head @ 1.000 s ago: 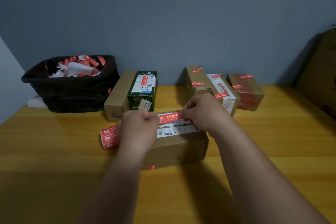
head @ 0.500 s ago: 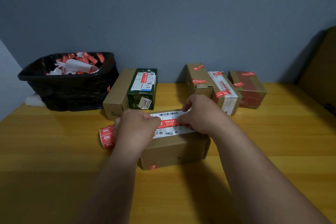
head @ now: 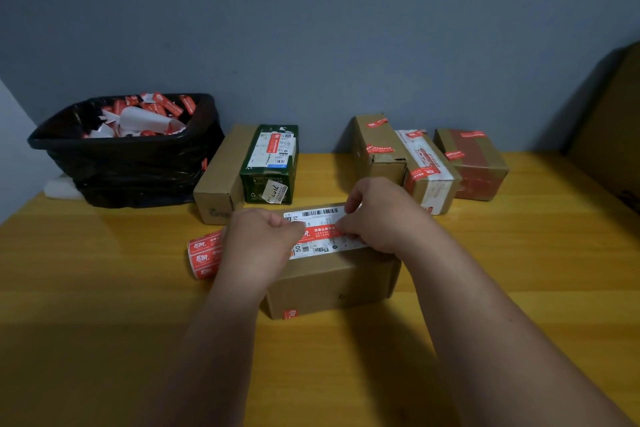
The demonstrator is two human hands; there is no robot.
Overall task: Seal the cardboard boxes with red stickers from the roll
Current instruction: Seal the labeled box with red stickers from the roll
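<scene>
Both hands over a cardboard box (head: pixel 332 282) near the middle of the wooden surface (head: pixel 104 305). Left hand (head: pixel 258 246) curled, fingers pinching the left end of a red sticker (head: pixel 323 231) lying across the white shipping label (head: pixel 320 218). Right hand (head: pixel 377 215) fingers bent, pinching the sticker's right end down onto the label. Sticker roll (head: pixel 204 255) just beside the box, partly behind the left wrist.
</scene>
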